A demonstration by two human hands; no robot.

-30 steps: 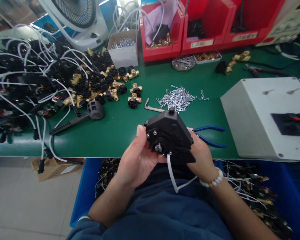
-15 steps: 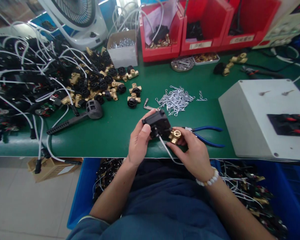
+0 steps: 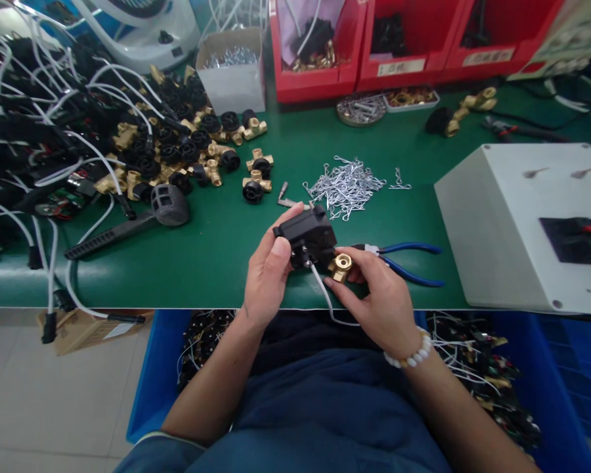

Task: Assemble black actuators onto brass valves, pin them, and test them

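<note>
My left hand (image 3: 268, 279) is closed around a black actuator housing (image 3: 308, 233) with a white cable (image 3: 324, 289) running down from it. Against the housing's right side sits a brass valve body (image 3: 342, 264), its round threaded opening facing up at me. The fingers and thumb of my right hand (image 3: 379, 289) grip this valve. Whether the two parts are joined cannot be made out. Just beyond my right hand lie blue-handled pliers (image 3: 411, 248). Behind the housing is a pile of silver R-shaped clips (image 3: 347, 187), with a small metal piece (image 3: 290, 200) to its left.
Brass valves with black caps (image 3: 192, 151) and cabled black units (image 3: 44, 151) crowd the left, near a black mallet (image 3: 167, 207). Red bins (image 3: 320, 85) and a white carton (image 3: 236, 89) stand behind. A grey box (image 3: 502, 230) is at right. Blue crates (image 3: 145, 387) sit below the bench edge.
The view has shifted slightly. Both hands keep their hold on the housing and the valve, and the valve sits a little closer against the housing.
</note>
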